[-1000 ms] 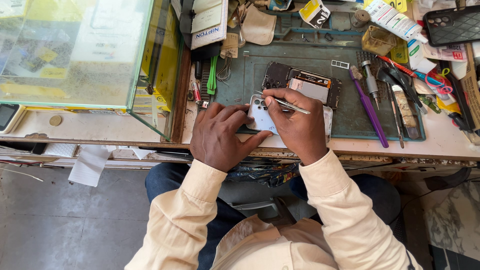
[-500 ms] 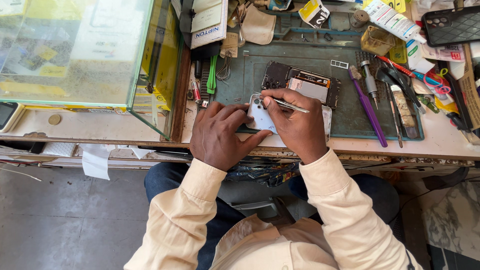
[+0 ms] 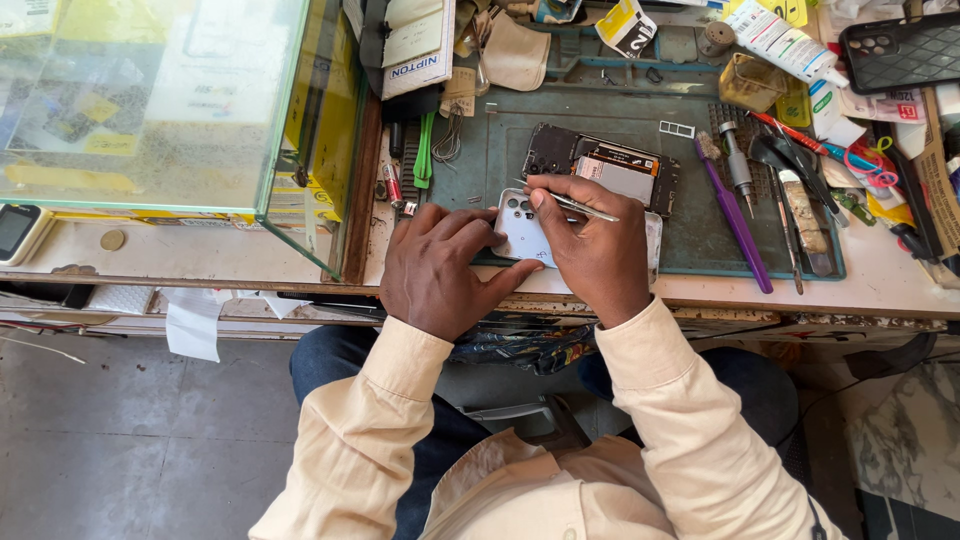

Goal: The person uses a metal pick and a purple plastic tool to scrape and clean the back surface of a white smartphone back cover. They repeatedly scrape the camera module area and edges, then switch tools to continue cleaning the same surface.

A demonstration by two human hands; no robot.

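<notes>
A white phone back cover (image 3: 524, 232) with camera holes lies on the dark green work mat (image 3: 690, 235) near the bench's front edge. My left hand (image 3: 437, 270) presses down on its left side and steadies it. My right hand (image 3: 591, 245) rests on its right part and grips thin metal tweezers (image 3: 580, 207), with the tips pointing left at the cover's upper edge. Just behind the hands lies an opened phone (image 3: 606, 172) with its board and battery exposed.
A glass display case (image 3: 150, 100) stands at the left. Screwdrivers, a purple-handled tool (image 3: 735, 222), tubes, a black phone case (image 3: 903, 50) and packets crowd the right and back of the bench. A small device (image 3: 18, 230) and a coin (image 3: 113, 240) lie at far left.
Both hands stay on the white cover almost unmoved; the tweezers have shifted only slightly.
</notes>
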